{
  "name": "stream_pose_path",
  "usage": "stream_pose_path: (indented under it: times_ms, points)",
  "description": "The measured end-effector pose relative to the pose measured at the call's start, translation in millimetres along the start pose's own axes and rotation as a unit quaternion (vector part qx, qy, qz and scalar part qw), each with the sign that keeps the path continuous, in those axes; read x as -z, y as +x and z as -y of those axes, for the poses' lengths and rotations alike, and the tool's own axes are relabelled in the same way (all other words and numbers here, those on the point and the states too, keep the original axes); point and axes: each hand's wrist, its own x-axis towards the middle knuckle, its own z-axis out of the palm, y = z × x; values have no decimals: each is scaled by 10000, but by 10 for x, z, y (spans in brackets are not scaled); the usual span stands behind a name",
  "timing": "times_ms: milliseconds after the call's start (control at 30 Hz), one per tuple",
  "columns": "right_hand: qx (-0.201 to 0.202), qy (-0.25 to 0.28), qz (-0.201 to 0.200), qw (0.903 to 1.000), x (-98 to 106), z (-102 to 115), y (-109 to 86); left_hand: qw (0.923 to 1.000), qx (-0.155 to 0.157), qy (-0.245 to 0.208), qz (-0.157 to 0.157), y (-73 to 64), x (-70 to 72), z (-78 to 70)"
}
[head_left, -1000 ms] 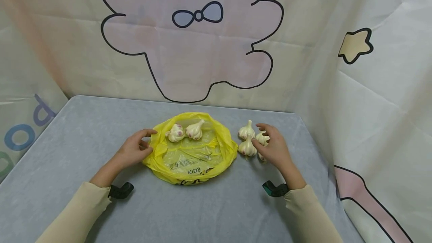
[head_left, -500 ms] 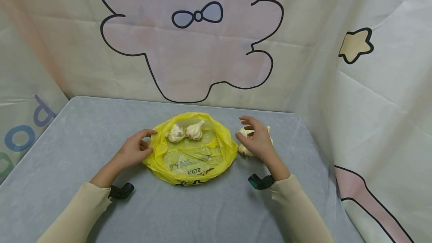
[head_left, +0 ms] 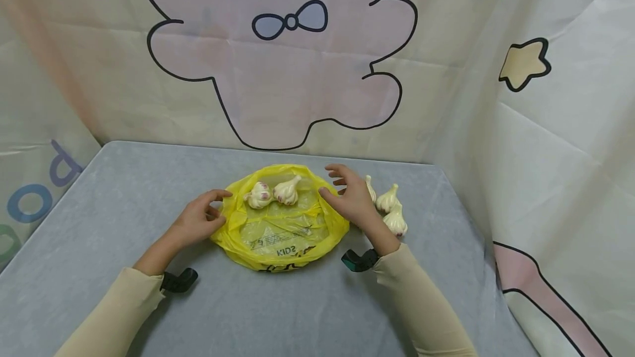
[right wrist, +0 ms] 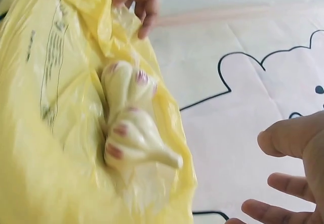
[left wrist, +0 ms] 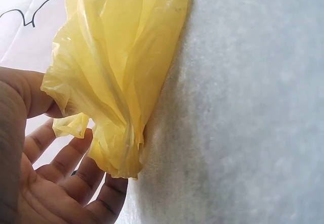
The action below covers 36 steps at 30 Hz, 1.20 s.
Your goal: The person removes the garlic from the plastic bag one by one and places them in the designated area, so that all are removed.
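An opened yellow plastic bag (head_left: pixel 283 241) lies on the table, with two garlic bulbs (head_left: pixel 286 190) inside near its back rim. My left hand (head_left: pixel 195 219) holds the bag's left edge; in the left wrist view the gathered yellow film (left wrist: pixel 121 82) runs between thumb and fingers. Over the bag's right rim is my right hand (head_left: pixel 354 198), fingers spread and relaxed, with nothing between them in the right wrist view. To the right of that hand several more garlic bulbs (head_left: pixel 395 220) sit on the table, partly hidden by the hand.
The grey cloth-covered table (head_left: pixel 248 313) ends at a back edge against a printed curtain (head_left: pixel 307 81). Curtains also hang at both sides. A small black device is strapped at each wrist.
My right hand has moved left, away from the loose garlic bulbs, to above the bag's right rim. More of the right-hand bulbs show now. The left hand and bag have stayed put.
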Motion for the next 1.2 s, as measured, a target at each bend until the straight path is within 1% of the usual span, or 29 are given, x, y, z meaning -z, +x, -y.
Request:
stream_pose_path:
  times_ms: [200, 333, 500, 667, 800, 933, 1067, 1200]
  points:
    - [45, 208, -42, 9998, -173, 97, 72, 10000, -35, 1, -4, 20, -9, -17]
    - [-89, 301, -41, 9995, -296, 143, 109, 10000, -16, 18, 5, 33, -12, -23]
    - [-311, 485, -132, 9983, -436, 176, 149, 10000, 18, 12, 8, 30, -6, -27]
    - [-602, 634, -108, 9961, -544, 180, 176, 10000, -13, -15, -7, 21, 1, -33]
    - [-766, 658, -39, 9949, -626, 161, 191, 10000, 20, -15, -15, 11, 3, -41]
    - [-784, 635, -53, 9949, -704, 134, 203, 10000, -2, -15, -14, 9, 3, -37]
    - [-746, 637, -102, 9951, -766, 106, 211, 10000, 50, 2, -4, 6, -7, -16]
    - [-758, 620, -48, 9952, -803, 82, 221, 10000, 94, -2, 3, 2, -19, 2]
